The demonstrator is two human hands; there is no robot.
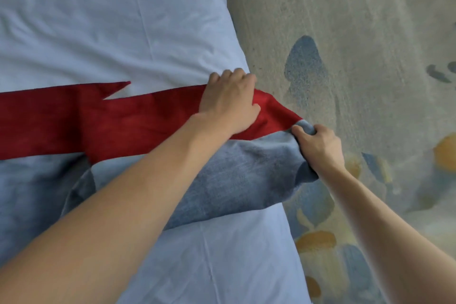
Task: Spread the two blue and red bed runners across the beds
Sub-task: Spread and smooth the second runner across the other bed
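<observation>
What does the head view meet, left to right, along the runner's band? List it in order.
bed runner lying across the white bed → left hand on the runner's red part → right hand gripping its blue end at the bed's edge → patterned carpet
</observation>
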